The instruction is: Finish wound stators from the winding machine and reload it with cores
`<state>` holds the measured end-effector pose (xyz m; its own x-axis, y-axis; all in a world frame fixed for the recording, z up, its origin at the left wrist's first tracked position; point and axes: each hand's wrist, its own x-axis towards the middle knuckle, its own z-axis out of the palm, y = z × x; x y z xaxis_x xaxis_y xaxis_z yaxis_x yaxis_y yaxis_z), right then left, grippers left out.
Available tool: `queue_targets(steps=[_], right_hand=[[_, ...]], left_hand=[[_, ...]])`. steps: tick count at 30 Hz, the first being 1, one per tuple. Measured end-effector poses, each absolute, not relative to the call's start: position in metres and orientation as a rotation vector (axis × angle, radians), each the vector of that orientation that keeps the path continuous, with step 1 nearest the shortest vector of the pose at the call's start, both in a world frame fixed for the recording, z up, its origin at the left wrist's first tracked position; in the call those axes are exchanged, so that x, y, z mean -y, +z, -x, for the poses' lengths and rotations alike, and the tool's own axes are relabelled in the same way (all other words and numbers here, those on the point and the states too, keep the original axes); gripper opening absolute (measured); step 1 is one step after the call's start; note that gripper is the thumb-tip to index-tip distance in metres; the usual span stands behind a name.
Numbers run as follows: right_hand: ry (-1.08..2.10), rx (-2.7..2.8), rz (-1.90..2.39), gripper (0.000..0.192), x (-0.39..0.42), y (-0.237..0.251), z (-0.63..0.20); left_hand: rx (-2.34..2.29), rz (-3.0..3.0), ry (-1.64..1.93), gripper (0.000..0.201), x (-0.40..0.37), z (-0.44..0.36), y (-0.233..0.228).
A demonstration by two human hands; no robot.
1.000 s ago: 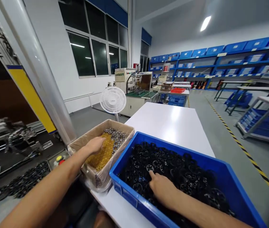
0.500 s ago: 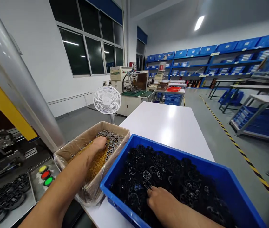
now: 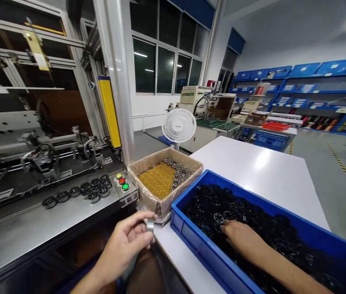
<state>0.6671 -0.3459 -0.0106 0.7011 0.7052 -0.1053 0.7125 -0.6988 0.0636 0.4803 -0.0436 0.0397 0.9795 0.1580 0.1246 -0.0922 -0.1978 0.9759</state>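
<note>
- Head view: the left hand [image 3: 124, 247] sits at about 7 o'clock in the picture, its grip pinching a small silver metal ring [image 3: 150, 224] between thumb and fingertips, just off the near edge of the white table [image 3: 252, 163].
- The ring hangs just in front of the brown cardboard box [image 3: 148, 196], which is lined with clear plastic and holds a yellow mesh sheet [image 3: 157, 179] with more metal rings [image 3: 179, 171] at its far side.
- The right hand [image 3: 243, 241], at 5 o'clock, rests palm down among the black plastic wheel-shaped parts [image 3: 252, 216] in the blue plastic bin [image 3: 197, 241]; I cannot tell whether its grip is closed on any part.
- At 9 o'clock, a grey metal machine bench [image 3: 38, 220] carries a row of dark round parts [image 3: 84, 190] and a panel of yellow, red and green buttons [image 3: 122, 181].
- A white fan [image 3: 179, 125] stands behind the box at 12 o'clock.
</note>
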Motion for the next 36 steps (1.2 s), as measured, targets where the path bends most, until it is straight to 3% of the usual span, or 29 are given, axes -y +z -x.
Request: queue_targets(steps=[3, 7, 11, 14, 18, 26, 32, 36], right_hand=[[0.021, -1.153, -2.865, 0.030, 0.336, 0.011, -0.662], [0.190, -1.325, -2.961, 0.026, 0.309, 0.046, -0.633], [0.337, -2.086, -3.058, 0.021, 0.286, 0.061, -0.581], [0.717, -2.503, -3.003, 0.023, 0.284, 0.060, -0.546], [1.086, -2.517, -3.007, 0.027, 0.288, 0.049, -0.525], [0.819, -2.774, -2.886, 0.025, 0.288, 0.045, -0.529], [0.865, -2.652, -2.821, 0.039, 0.292, 0.045, -0.542], [0.938, -2.700, -2.655, 0.038, 0.291, 0.043, -0.546]], left_hand=[[-0.226, -1.407, 0.289, 0.039, 0.050, -0.442, 0.017], [-0.233, -1.180, 0.243, 0.048, 0.057, -0.428, 0.012], [-0.253, -1.166, 0.308, 0.047, 0.077, -0.431, 0.017], [-0.286, -1.148, 0.315, 0.048, 0.099, -0.435, 0.018], [-0.237, -1.128, 0.214, 0.049, 0.124, -0.446, 0.015], [-0.228, -1.124, 0.292, 0.050, 0.134, -0.454, 0.017], [-0.286, -1.331, 0.377, 0.044, 0.127, -0.444, 0.020], [-0.208, -1.365, 0.256, 0.046, 0.119, -0.443, 0.021]])
